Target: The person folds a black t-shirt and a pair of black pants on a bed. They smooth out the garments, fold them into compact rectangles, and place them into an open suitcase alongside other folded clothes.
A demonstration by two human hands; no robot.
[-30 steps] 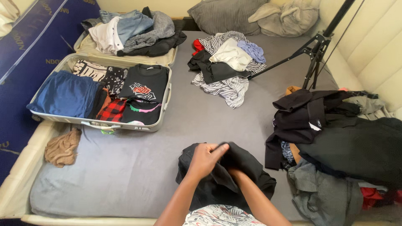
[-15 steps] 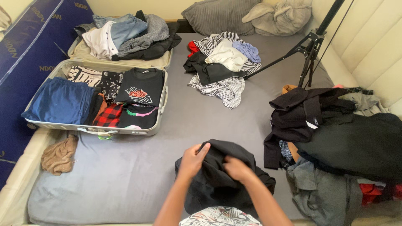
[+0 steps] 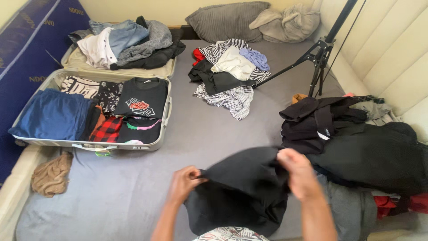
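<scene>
I have both hands closed on the black garment (image 3: pixel 243 187), my left hand (image 3: pixel 183 184) pinching its left edge and my right hand (image 3: pixel 298 172) gripping the right, holding it spread just above the grey bed (image 3: pixel 133 187). The open suitcase (image 3: pixel 166 114) lies to the left, 1 dark clothes pile (image 3: pixel 356 143) just beside my right hand.

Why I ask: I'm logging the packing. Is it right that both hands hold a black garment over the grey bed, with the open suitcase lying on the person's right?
Not quite: in the head view the open suitcase lies on the person's left. The left hand and right hand do hold the black garment over the grey bed.
</scene>
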